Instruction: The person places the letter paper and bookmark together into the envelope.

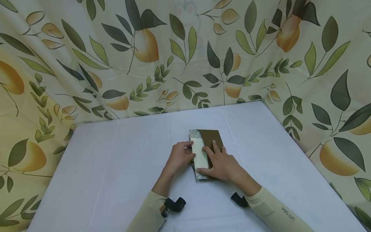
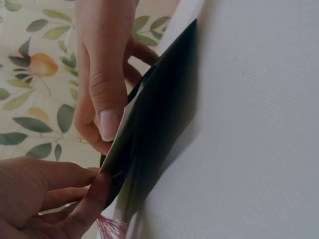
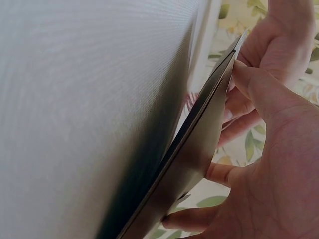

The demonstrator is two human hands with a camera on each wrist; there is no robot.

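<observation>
A thin brown booklet-like piece [image 1: 213, 137] lies on the white table. Along its left side runs a long pale strip [image 1: 198, 146] with patterned ends. My left hand [image 1: 179, 158] pinches the strip's left edge between thumb and finger; whether the brown layer is also caught there, I cannot tell. Spread over the brown piece, my right hand [image 1: 224, 165] presses down with fairly straight fingers, its thumb touching the strip's lower end. The brown piece looks layered along its edge in the right wrist view. A pink tassel [image 2: 110, 227] hangs beside the left fingers in the left wrist view.
The white cloth-covered table [image 1: 130, 161] extends on both sides of the hands. Behind it and along its sides hangs a curtain [image 1: 185, 64] printed with fruit and leaves. Black wrist-worn devices [image 1: 175, 205] sit near both cuffs.
</observation>
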